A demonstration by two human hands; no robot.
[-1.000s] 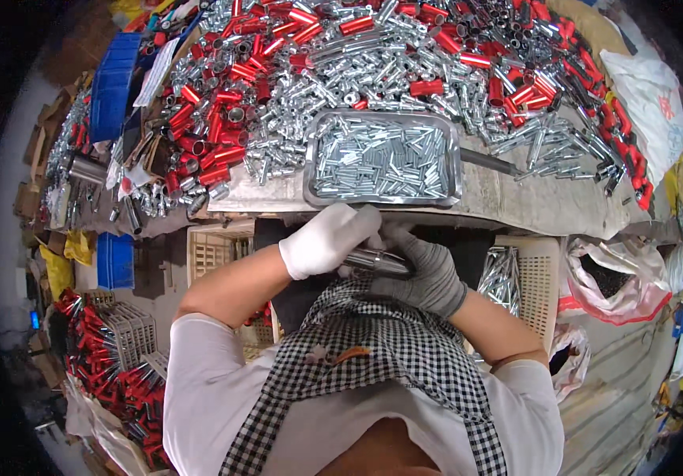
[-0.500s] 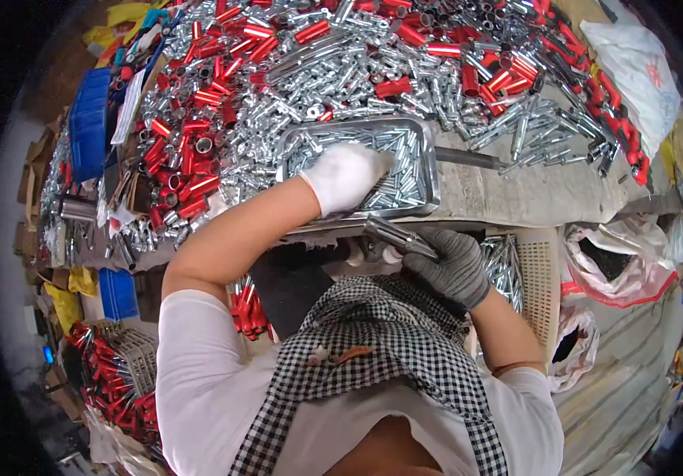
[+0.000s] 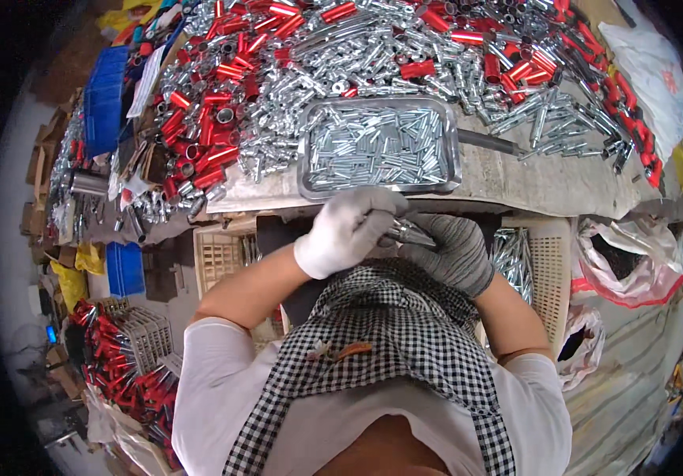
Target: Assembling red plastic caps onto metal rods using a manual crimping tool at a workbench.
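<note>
My right hand [image 3: 454, 255], in a grey knit glove, is closed around a shiny cylindrical metal part [image 3: 411, 234] just in front of the bench edge. My left hand [image 3: 353, 228], in a white glove, has its fingers pinched together at the left end of that part. Whatever sits between those fingertips is hidden. Just beyond both hands, a metal tray [image 3: 305, 176] rests on the bench, and many short silvery pins [image 3: 377, 147] lie loose in it.
Silvery fittings [image 3: 286, 107] and red tubes [image 3: 214, 155] are heaped across the bench [image 3: 508, 186]. A dark bar [image 3: 484, 141] lies right of the tray. Below the bench are a beige crate [image 3: 549, 262] of metal rods at right and another crate [image 3: 218, 258] at left.
My left hand has come out of the tray, back to the metal part in my right hand. The right hand keeps its grip. The view has shifted slightly.
</note>
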